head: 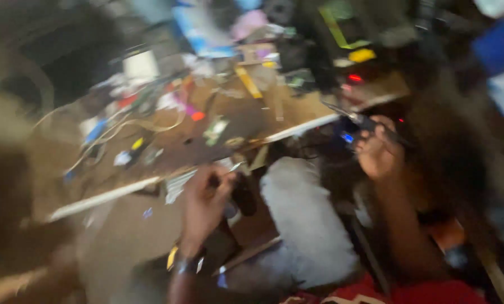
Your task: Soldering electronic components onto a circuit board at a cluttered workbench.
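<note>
Red fabric (409, 294) at 6 o'clock, likely the person's own clothing, lies closest to the lens, with a pale grey cloth-covered shape (305, 225) just above it. The whole head view is smeared by motion, so small detail is lost.

From there the left hand (204, 205) rises toward the middle of the frame, a band at its wrist. Its fingers are curled around a small dark object (241, 194), too blurred to name; a thin pale tip shows just above it.

At 3 o'clock the right hand (378, 152) is clenched on a slim dark pen-like tool (364, 121) whose point aims up toward 10 o'clock. Small red and blue lights glow near it.

Beyond both hands, from 9 to 1 o'clock, a brown workbench (235, 110) with a pale front edge carries cables, scraps and small parts, among them a yellow strip (248, 82).

Judging by the grips, the step in hand looks like bringing tool and piece together below the bench edge; the next move would call for a steadier head and a tip set carefully on the held piece.
</note>
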